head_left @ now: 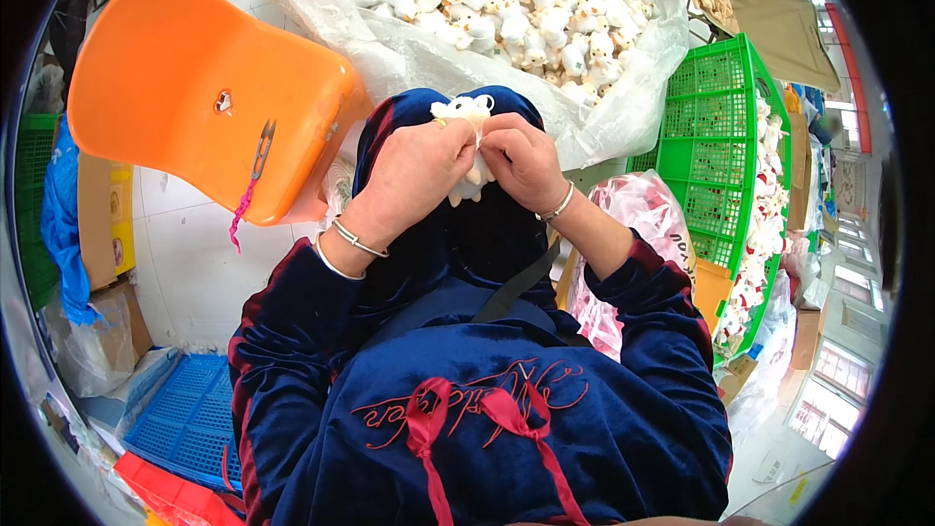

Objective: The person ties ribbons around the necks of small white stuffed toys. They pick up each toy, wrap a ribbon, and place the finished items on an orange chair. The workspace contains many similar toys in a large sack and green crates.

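1. Toy (475,173), small and white, is held up over the lap (487,244), its head toward the far side, probably so its neck stays in clear sight
2. Left hand (419,161) grips it near the neck, thumb and fingers pinching together, seemingly to keep it steady
3. Right hand (526,164) pinches at nearly the same spot from the other side, fingers bunched; whether something thin runs between the fingertips is too small to tell
4. Dark blue velvet covers the lap, which likely serves as a rest beneath the toy; I cannot tell if they touch
5. Snips (261,151) with a pink cord (243,214) lie on the orange chair (166,68) at the left, perhaps to be within reach
6. Clear bag (623,127) of similar white toys (506,10) gapes wide beyond the lap, presumably for easy access
7. Green crate (706,146) stands at the right, likely keeping its white and red items (755,263) apart from that heap
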Available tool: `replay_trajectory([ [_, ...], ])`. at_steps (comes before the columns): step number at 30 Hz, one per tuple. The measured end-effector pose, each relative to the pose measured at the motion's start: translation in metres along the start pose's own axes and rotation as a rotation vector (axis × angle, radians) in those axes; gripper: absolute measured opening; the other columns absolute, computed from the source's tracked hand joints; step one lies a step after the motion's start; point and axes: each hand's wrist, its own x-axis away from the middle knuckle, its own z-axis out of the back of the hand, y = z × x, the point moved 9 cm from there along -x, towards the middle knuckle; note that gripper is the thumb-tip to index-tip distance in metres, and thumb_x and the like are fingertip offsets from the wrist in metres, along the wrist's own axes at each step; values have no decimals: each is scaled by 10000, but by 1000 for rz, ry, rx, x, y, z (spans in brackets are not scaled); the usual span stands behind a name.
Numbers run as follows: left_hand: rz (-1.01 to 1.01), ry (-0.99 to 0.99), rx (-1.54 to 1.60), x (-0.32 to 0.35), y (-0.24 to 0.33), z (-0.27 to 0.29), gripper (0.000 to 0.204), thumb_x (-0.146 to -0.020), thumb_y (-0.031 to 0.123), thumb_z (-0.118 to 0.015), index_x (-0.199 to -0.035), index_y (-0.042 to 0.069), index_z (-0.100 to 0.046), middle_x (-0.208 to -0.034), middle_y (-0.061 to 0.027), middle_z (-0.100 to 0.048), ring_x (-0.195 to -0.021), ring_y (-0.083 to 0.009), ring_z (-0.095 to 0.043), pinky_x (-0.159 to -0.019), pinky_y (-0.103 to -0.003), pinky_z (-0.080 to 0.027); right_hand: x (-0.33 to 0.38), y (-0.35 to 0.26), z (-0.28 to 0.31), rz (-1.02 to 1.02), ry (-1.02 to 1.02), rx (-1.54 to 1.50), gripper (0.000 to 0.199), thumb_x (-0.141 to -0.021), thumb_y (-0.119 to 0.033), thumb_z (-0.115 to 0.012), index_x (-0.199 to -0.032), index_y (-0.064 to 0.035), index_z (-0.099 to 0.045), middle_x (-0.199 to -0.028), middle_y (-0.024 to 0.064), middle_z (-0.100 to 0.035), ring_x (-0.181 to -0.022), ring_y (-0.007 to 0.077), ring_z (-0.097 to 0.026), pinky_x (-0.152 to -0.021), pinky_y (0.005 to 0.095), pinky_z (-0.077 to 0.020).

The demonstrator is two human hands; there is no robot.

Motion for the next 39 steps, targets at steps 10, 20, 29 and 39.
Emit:
replay_trajectory([
  [10,164,26,386,3,-17,3,110,-911,130,-664,-924,20,-663,-817,-176,-701,-752,-322,-708,-684,-375,-553,0,-2,1,-27,10,16,209,-812,58,-731,-935,-34,-589,-934,120,-666,-736,275,-662,-630,332,-539],
  [20,136,-2,381,3,-16,0,162,-924,150,-670,-958,-8,-683,-873,-176,-712,-797,-323,-710,-708,-387,-545,-1,-2,0,-25,1,33,224,-795,26,-742,-953,-34,-596,-912,114,-665,-764,287,-677,-652,345,-556],
  [29,79,10,306,6,-12,-2,146,-958,124,-652,-983,-19,-655,-839,-129,-683,-737,-203,-651,-697,-313,-519,-3,-1,8,-66,-42,49,191,-777,-10,-772,-920,-38,-648,-933,104,-668,-795,284,-674,-676,354,-550],
  [39,188,-12,402,13,-18,-6,145,-958,132,-637,-957,-12,-622,-813,-94,-656,-730,-164,-612,-688,-302,-499,-11,-23,16,108,-106,120,207,-718,42,-791,-855,-34,-656,-915,75,-623,-834,273,-603,-718,361,-503],
])
